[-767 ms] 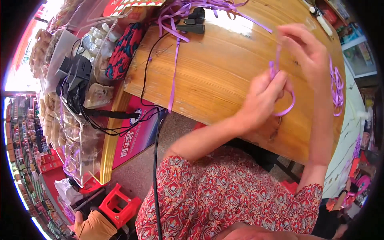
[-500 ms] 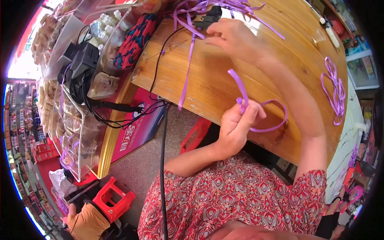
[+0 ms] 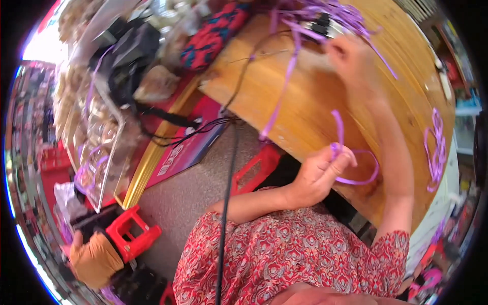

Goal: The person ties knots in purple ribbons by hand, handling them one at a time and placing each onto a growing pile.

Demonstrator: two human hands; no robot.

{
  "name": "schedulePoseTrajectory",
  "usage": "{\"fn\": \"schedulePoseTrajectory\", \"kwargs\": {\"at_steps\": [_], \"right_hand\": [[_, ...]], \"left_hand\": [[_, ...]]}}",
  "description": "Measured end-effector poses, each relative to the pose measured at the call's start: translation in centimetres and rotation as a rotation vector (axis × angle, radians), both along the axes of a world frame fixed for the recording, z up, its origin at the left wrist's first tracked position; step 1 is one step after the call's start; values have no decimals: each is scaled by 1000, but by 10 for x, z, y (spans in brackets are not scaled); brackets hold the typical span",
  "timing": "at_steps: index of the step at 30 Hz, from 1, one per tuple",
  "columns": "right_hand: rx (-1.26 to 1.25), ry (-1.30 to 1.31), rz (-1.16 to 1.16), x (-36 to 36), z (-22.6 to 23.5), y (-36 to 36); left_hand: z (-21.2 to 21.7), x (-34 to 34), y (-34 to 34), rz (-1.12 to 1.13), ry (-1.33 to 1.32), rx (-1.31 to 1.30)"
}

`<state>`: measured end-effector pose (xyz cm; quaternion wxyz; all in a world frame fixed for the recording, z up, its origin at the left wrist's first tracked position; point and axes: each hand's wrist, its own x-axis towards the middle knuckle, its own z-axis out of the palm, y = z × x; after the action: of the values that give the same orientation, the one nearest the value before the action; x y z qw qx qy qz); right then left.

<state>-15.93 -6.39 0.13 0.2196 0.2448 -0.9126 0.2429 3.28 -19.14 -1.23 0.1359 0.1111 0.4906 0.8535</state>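
My left hand (image 3: pixel 317 178) is closed around a purple ribbon (image 3: pixel 339 127) just above the table's near edge. One end of that ribbon stands up from a small knot or coil at the fingertips, and a loop of it curves out to the right. Farther away, my right hand (image 3: pixel 351 61) hovers over the table, smeared by motion. Its fingers look curled, but whether anything lies in them does not show. Closest to it is a small black object (image 3: pixel 321 24) beside a tangled heap of purple ribbon (image 3: pixel 351 15).
Another ribbon bundle (image 3: pixel 435 147) lies on the wooden table (image 3: pixel 244 84) at the right. A ribbon strand and black cables (image 3: pixel 203 124) hang near the left corner. Clear bins with bagged goods (image 3: pixel 99 137) stand left. Red stools (image 3: pixel 133 234) and a person in orange (image 3: pixel 96 259) are lower left.
The whole view has shifted, so the scene sits farther right and lower. My right hand's fingers, apart before, now look more curled. My left hand keeps its hold on the ribbon.
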Motion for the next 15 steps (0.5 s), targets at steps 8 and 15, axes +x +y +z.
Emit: {"fn": "schedulePoseTrajectory", "kwargs": {"at_steps": [8,15], "right_hand": [[-201,-248,-158,20,13,69],[-177,-275,-124,28,-18,74]], "left_hand": [[-38,29,-45,-640,-102,19],[-130,87,-171,-512,-579,-168]]}}
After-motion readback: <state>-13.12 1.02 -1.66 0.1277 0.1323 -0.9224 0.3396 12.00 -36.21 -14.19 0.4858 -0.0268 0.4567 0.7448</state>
